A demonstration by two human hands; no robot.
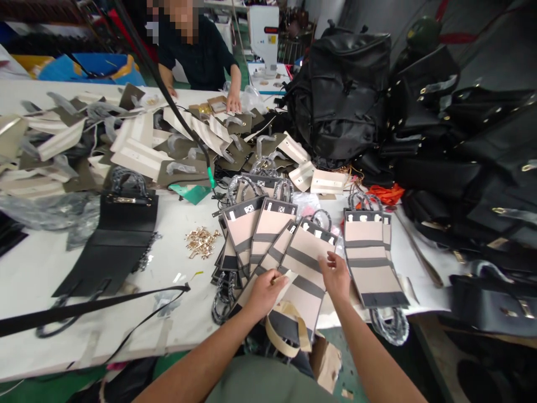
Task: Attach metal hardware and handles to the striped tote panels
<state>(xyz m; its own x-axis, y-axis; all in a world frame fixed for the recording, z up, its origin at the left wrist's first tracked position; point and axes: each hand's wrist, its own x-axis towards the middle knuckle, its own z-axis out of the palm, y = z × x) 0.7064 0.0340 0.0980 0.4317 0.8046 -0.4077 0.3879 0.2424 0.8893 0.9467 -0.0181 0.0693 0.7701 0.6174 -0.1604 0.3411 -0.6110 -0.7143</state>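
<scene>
My left hand point(266, 291) is closed, thumb against fingers, on a short pale strip of tape point(287, 283). Beneath it lies an unfolded bag panel point(308, 246), beige with dark grey bands and white patches along its top edge. My right hand point(337, 277) is over that panel's right edge, fingers loosely bent and apart, with nothing visible in them. A loop of beige tape point(285, 336) lies at the panel's near end. More such panels point(241, 226) are fanned out to the left, their plastic-wrapped handles sticking out.
Another panel stack point(371, 254) lies right. Left are gold-coloured metal fittings point(201, 242) and an opened black bag point(111, 240). Olive and cream pieces point(138, 148) cover the table's far side, where a co-worker's hand point(234, 102) rests. Black bags point(344, 95) pile up at right.
</scene>
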